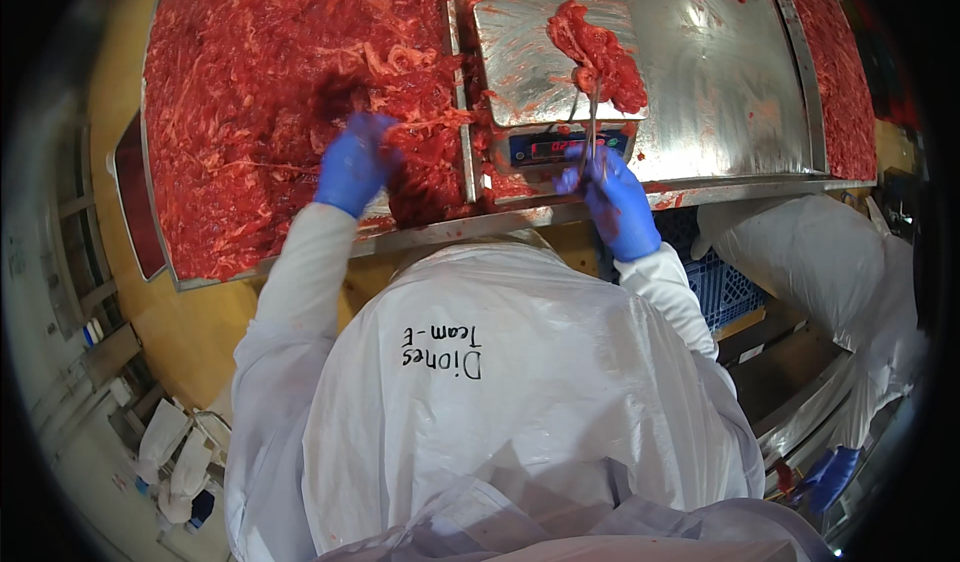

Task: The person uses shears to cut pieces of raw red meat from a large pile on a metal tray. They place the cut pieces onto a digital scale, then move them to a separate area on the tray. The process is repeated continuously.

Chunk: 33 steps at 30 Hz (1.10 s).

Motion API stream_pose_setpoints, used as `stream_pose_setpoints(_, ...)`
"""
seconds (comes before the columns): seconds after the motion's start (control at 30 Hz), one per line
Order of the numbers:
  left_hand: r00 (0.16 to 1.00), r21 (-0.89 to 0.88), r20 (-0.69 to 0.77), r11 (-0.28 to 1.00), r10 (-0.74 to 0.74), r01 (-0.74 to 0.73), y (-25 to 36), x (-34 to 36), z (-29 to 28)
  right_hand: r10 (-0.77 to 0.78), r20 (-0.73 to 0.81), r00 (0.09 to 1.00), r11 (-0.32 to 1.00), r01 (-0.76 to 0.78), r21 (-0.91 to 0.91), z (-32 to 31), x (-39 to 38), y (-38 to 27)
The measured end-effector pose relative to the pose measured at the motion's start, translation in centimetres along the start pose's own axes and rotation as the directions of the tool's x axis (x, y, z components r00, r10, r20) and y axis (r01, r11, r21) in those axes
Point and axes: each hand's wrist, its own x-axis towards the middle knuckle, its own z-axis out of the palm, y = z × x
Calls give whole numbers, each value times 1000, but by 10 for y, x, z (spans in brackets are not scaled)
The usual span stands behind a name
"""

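The left hand (352, 165) digs into the heap of minced meat (270, 92) in the big tray (160, 252), its grip closed on a clump. The right hand (612, 197) pinches a thin strand (592, 112) hanging from the portion (600, 57) on the scale (545, 57). The meat looks soft, wet and sticky; it is best scooped from below. The scale's small display (565, 148) glows red on the counter (720, 92) edge.

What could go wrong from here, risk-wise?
1. A meat strand dangles from the portion off the scale plate toward the right hand; it may tug meat off and likely skew the weight.
2. The left hand digs near the tray's front rim; meat could spill over.
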Motion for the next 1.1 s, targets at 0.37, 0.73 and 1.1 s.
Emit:
stream_pose_setpoints(0.37,944,-409,85,875,319,-259,58,32,-35,-326,-196,925,938,290,-189,-65,-39,-54)
stream_pose_setpoints(0.73,928,114,-189,946,321,-304,34,131,-41,-435,-446,782,851,196,-487,-74,-20,-41)
stream_pose_setpoints(1.1,855,-687,24,630,518,-363,171,154,10,-634,-119,764,714,519,-470,20,93,-57)
